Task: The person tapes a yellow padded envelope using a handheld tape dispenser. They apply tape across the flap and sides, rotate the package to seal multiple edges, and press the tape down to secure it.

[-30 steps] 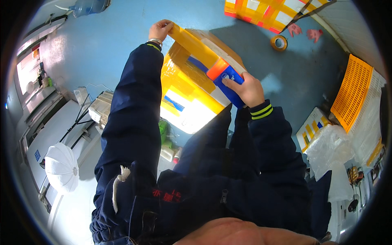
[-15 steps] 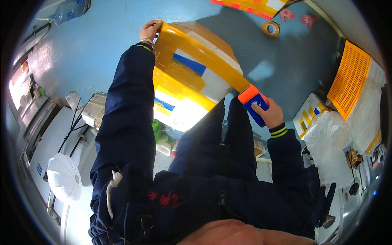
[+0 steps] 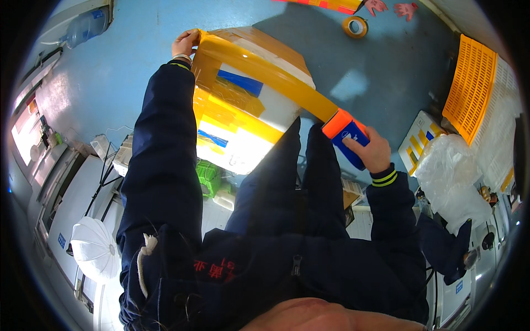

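Note:
In front of my legs is a box (image 3: 282,106) with white and brown faces, largely covered in yellow tape with blue patches. My left hand (image 3: 186,44) is closed at its far left corner, pinching the end of a strip of yellow packing tape (image 3: 264,65). That strip runs along the box's upper edge, past its right corner, and on to a blue and orange tape dispenser (image 3: 346,138). My right hand (image 3: 377,150) is wrapped around the dispenser, thumb on its blue side. The stretch between box and dispenser hangs free.
A loose tape roll (image 3: 355,26) and pink gloves (image 3: 375,6) lie on the blue floor beyond the box. At right are an orange crate (image 3: 469,88), a taped white box (image 3: 420,144) and a clear plastic bag (image 3: 450,174). A green basket (image 3: 208,177) stands near my left leg.
My right hand with the dispenser has drawn away from the box's right corner, so more tape stretches between them. My left hand remains at the far left corner. The whole view has shifted slightly.

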Action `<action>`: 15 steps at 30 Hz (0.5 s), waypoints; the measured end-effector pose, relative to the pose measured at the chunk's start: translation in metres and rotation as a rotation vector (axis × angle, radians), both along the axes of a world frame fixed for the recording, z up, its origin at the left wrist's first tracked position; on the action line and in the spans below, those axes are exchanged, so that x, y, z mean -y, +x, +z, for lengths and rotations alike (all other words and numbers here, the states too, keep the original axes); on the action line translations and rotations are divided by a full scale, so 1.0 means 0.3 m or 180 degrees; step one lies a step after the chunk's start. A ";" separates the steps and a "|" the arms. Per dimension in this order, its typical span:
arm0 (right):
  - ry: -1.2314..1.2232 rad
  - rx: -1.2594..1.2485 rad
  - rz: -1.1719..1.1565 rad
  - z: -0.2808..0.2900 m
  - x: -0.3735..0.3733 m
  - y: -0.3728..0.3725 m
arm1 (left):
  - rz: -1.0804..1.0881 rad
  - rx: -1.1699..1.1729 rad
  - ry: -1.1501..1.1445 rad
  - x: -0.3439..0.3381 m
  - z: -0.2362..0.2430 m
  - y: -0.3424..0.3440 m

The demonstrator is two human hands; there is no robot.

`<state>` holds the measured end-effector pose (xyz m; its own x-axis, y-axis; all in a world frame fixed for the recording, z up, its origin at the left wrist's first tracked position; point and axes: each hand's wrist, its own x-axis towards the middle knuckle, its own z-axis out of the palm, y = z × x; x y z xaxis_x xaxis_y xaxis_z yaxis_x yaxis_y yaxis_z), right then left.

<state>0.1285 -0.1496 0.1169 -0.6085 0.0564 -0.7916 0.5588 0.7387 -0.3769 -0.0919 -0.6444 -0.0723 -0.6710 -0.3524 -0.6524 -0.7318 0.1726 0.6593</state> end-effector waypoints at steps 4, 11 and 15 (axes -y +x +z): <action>0.0268 0.0371 0.0325 -0.106 0.013 -0.043 | -0.0361 0.0167 -0.0078 0.047 -0.054 -0.013; 0.0742 0.0137 0.0587 -0.337 0.168 -0.080 | -0.1760 0.0118 -0.2155 0.052 -0.091 -0.014; 0.1164 0.0229 0.1173 -0.412 0.211 -0.073 | -0.1556 -0.0988 -0.1312 -0.072 -0.013 0.069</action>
<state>0.1067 -0.2128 -0.0067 -0.5849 0.1291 -0.8007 0.2519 0.9674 -0.0280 -0.0711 -0.6228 -0.0760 -0.9486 -0.1405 -0.2837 -0.2956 0.7136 0.6352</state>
